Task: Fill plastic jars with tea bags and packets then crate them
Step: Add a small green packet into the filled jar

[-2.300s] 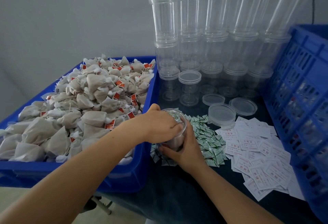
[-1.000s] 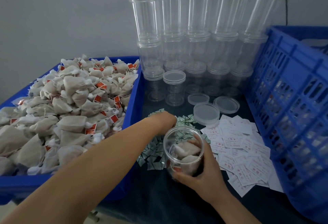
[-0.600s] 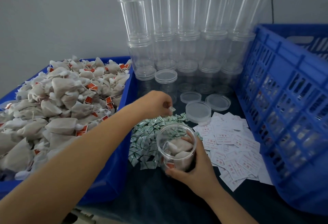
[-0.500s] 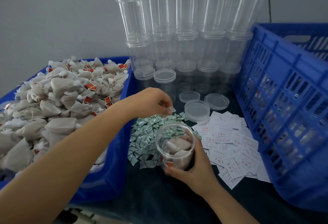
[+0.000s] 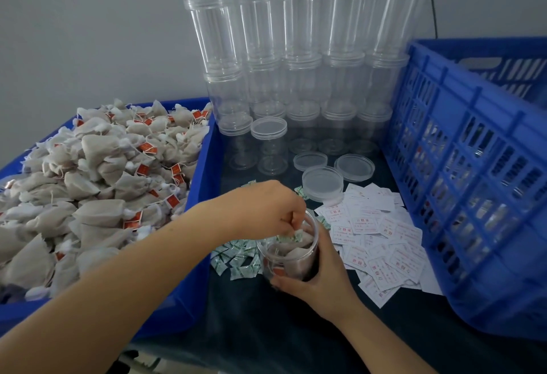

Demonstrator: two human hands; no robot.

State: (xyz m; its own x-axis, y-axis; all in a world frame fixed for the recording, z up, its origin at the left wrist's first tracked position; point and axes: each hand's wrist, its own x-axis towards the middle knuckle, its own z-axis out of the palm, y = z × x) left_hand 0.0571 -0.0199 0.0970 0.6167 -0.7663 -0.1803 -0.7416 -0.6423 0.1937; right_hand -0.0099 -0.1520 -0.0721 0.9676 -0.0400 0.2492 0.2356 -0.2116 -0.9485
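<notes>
jar (image 5: 291,250): clear plastic, open-topped, upright on the dark tabletop (image 5: 266,329), partly filled with beige tea bags.
right hand (image 5: 321,277): fingers curled round the jar's near side.
left hand (image 5: 263,209): over the jar mouth, fingers pinching a small green-white packet (image 5: 288,237).
packet pile (image 5: 239,258): green-white, just left of the jar, too many to count.
tea bags (image 5: 97,184): heaped in the blue tray (image 5: 204,166) at left.
loose lids (image 5: 322,181): three.
crates: one blue crate (image 5: 473,181) at right.
paper slips (image 5: 379,243): scattered, uncounted.
</notes>
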